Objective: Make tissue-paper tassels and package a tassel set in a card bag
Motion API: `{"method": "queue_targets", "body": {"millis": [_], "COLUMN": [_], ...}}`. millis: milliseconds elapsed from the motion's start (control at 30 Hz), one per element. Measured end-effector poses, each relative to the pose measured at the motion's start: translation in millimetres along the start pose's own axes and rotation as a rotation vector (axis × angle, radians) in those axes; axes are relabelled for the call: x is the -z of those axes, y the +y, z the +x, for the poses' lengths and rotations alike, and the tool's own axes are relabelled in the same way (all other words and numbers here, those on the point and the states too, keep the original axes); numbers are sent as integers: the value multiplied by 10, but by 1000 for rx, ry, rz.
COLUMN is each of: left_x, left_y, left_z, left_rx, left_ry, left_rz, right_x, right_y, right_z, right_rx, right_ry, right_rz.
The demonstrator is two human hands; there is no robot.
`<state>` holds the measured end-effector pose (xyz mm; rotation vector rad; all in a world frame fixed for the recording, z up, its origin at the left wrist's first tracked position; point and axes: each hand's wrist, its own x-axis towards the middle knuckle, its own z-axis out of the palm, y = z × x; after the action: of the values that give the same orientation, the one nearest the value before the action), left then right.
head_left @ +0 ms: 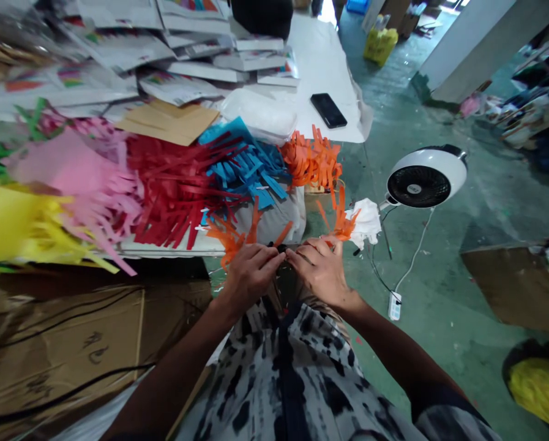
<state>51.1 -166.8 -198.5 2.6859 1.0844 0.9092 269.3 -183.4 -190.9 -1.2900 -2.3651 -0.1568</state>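
Note:
Both hands meet in front of my lap at the table's near edge. My left hand is closed on a bunch of orange paper strips that fan out to its upper left. My right hand is closed on more orange strips sticking up past its fingers. A small dark object shows between the fingertips of the two hands; I cannot make out what it is. Further orange strips lie on the table just beyond.
Piles of cut strips cover the table: blue, red, pink, yellow. A black phone lies on the white tabletop. A white fan stands on the green floor at right, cardboard boxes at left.

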Motion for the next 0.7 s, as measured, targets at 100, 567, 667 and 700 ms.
{"method": "queue_targets", "body": {"millis": [100, 567, 667, 700], "left_x": [1, 829, 786, 743], "left_y": [48, 256, 306, 310], "left_z": [4, 479, 584, 594], "left_rx": [6, 376, 526, 576], "left_ry": [86, 141, -65, -143], "left_rz": [66, -525, -914, -1050], "right_x": [44, 758, 836, 857], "right_y": [19, 341, 258, 233], "right_z": [16, 221, 224, 219], "right_rx": [33, -11, 29, 28], "right_ry": [43, 128, 143, 151], "right_rz": [26, 19, 17, 10]}}
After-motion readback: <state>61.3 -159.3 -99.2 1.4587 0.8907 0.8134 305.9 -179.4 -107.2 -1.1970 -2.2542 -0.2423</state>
